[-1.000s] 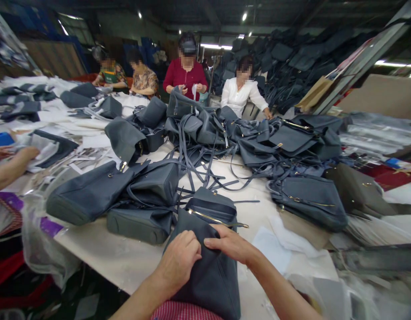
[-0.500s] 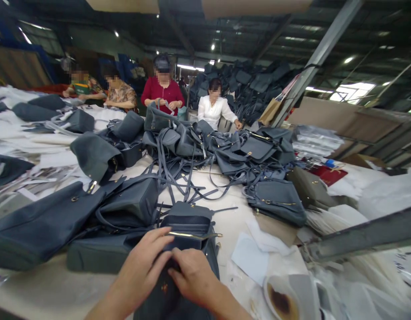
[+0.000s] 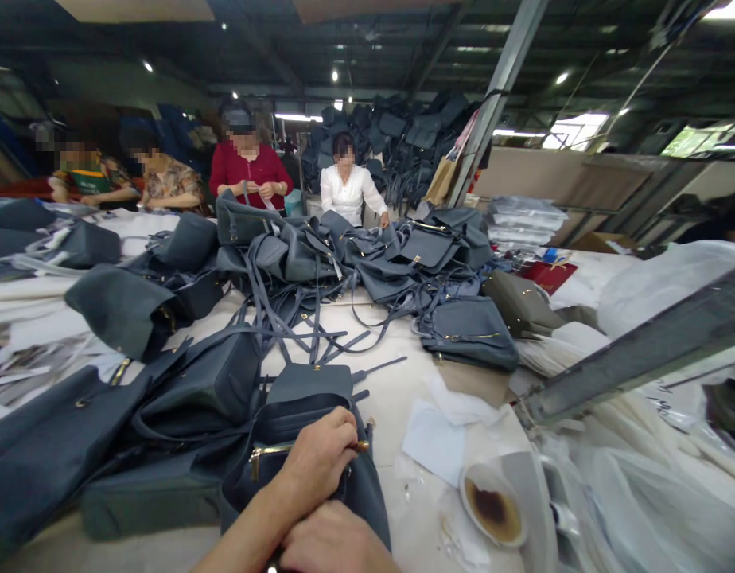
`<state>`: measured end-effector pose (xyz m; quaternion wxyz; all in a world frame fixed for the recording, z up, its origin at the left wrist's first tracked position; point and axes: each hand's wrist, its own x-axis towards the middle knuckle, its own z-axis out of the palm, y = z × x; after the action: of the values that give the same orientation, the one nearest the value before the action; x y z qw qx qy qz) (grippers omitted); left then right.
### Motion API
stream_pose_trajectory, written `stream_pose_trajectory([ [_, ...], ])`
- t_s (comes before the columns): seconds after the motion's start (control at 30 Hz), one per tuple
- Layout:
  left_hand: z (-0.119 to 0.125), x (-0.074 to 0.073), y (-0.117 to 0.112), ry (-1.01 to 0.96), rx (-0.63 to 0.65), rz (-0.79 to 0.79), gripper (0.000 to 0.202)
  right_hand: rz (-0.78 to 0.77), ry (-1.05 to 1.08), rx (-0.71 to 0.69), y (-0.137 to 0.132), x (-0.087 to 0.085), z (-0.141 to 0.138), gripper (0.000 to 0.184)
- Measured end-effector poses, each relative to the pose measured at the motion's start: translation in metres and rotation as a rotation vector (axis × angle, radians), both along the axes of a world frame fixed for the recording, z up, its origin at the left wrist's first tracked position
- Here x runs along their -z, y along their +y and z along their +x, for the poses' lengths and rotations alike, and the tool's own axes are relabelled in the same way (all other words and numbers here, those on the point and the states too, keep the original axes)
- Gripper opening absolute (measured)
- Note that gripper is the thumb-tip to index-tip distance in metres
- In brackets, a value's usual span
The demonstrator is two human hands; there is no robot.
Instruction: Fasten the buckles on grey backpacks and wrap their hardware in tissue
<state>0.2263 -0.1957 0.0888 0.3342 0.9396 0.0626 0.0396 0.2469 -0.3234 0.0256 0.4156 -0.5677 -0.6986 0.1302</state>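
Note:
A dark blue-grey bag (image 3: 308, 380) lies in front of me, its top side with a gold zipper (image 3: 272, 450) facing up. My left hand (image 3: 320, 455) reaches across the bag, fingers curled at the zipper's right end and pinching it. Lower down, my right hand (image 3: 337, 541) is closed against the bag's near part under my left wrist; its fingertips are hidden, so what it grips cannot be seen. Beside the bag on the left lie more bags of the same colour, one with a boxy body (image 3: 206, 382) and a flat one (image 3: 51, 446).
Bags with long straps (image 3: 296, 255) are heaped across the table. At right are a bag (image 3: 468, 330), white paper (image 3: 433, 442), a bowl of brown liquid (image 3: 492, 505) and a slanted metal bar (image 3: 635, 350). Several people, including one in a red top (image 3: 251, 171), sit or stand beyond.
My left hand has moved right and closed at the zipper's right end. My right hand has drawn down towards me. The view has turned right.

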Motion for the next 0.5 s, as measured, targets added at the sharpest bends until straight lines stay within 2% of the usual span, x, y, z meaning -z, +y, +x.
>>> stream_pose_trajectory([
  [0.07,-0.010,0.002,-0.001,-0.032,-0.034,-0.198,0.015,0.130,0.231,0.232,-0.028,-0.006,0.013,0.014],
  [0.1,-0.013,0.003,-0.002,-0.035,-0.051,-0.288,0.015,0.126,0.365,0.427,-0.041,-0.011,0.022,0.015],
  [0.13,-0.016,0.002,-0.004,-0.023,-0.066,-0.351,0.015,0.055,0.483,0.569,-0.052,-0.017,0.031,0.015],
  [0.2,-0.019,-0.001,-0.008,0.021,-0.085,-0.415,0.016,-0.115,0.711,0.696,-0.064,-0.029,0.048,0.021],
  [0.33,-0.021,-0.012,-0.020,0.121,-0.077,-0.404,0.017,-0.353,1.071,0.520,-0.062,-0.041,0.062,0.044],
  [0.5,-0.029,-0.014,-0.030,0.105,-0.054,-0.313,0.017,-0.457,1.253,0.419,-0.055,-0.039,0.060,0.038],
])
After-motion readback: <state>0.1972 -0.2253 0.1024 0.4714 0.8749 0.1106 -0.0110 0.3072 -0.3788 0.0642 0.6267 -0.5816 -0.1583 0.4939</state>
